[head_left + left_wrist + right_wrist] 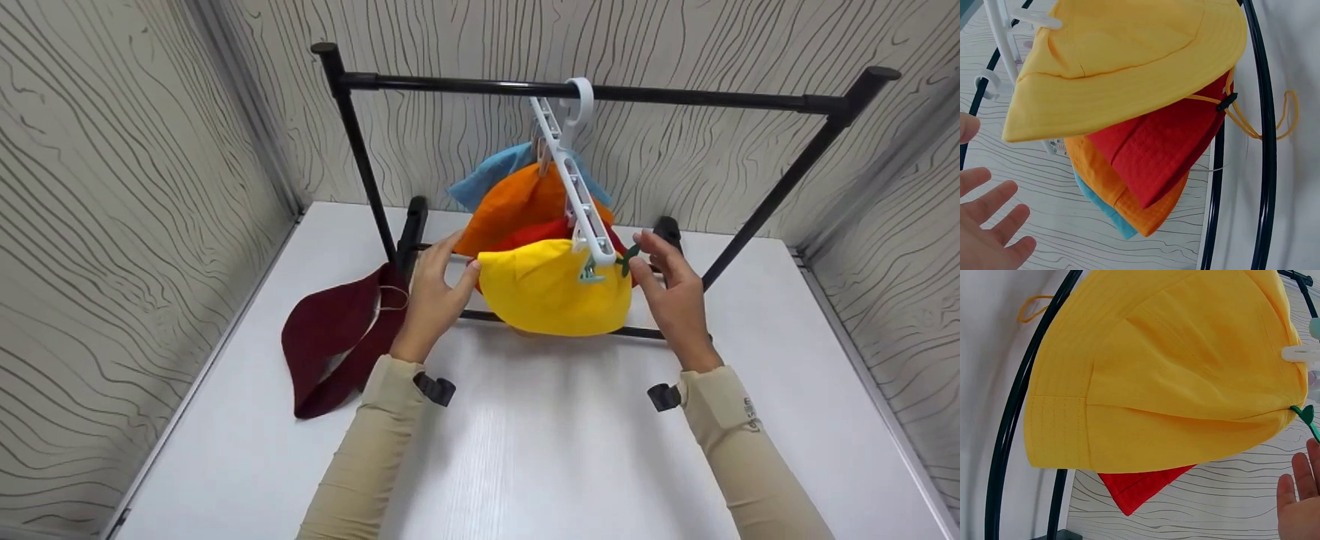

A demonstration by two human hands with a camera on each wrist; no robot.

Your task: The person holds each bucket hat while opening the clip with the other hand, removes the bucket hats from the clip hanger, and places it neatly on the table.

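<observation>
A yellow bucket hat [551, 296] hangs at the near end of a white clip hanger [576, 187]. My left hand [435, 289] is beside the hat's left side, fingers spread and nothing in its grasp; the left wrist view shows a gap between fingers and cloth. On the other side, my right hand [675, 292] has its thumb and fingers apart around the green leaf trim [1307, 415] on the hat's crown, fingertips right at the leaf. A white clip [1298, 354] bites the crown's edge. Behind hang a red hat [1157, 149], an orange hat [517, 202] and a light blue hat [491, 176].
A black rack [465, 86] carries the hanger on its top bar. Its lower bars run close under the hats. At left on the white table [517, 450] lies a dark maroon hat [330, 330]. Wood-patterned panels [450, 37] enclose the back and sides.
</observation>
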